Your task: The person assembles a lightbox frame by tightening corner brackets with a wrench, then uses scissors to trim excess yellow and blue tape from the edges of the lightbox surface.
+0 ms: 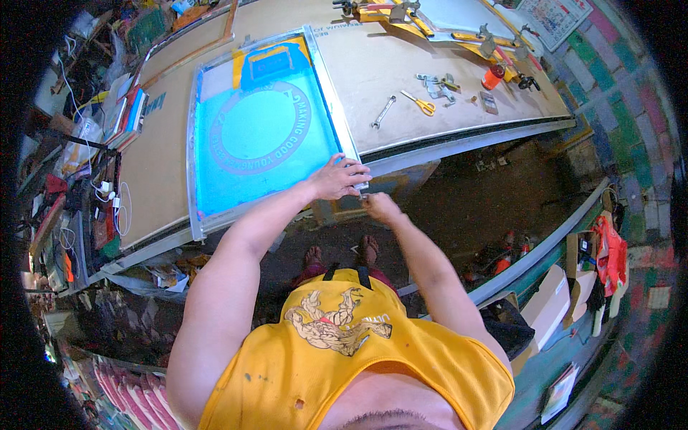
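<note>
A screen printing frame (331, 93) with pale metal sides and bright blue mesh lies on the table in front of me, overhanging its near edge. Its mesh bears a large ring of lettering and a darker blue patch with yellow tape at the far end. My left hand (337, 178) grips the frame's near right corner, fingers bent across the metal side. Just right of and below that corner, my right hand (382, 206) is closed, its fingertips close to the frame's end. Whatever it pinches is too small or hidden to make out.
Right of the frame lie a wrench (383, 112), yellow-handled scissors (418, 104), metal clamps (438, 87) and an orange container (493, 77). A yellow-armed printing press (459, 36) stands behind them. Books (129, 118) and white cables (123, 211) sit at left. A metal rail (530, 247) runs at right.
</note>
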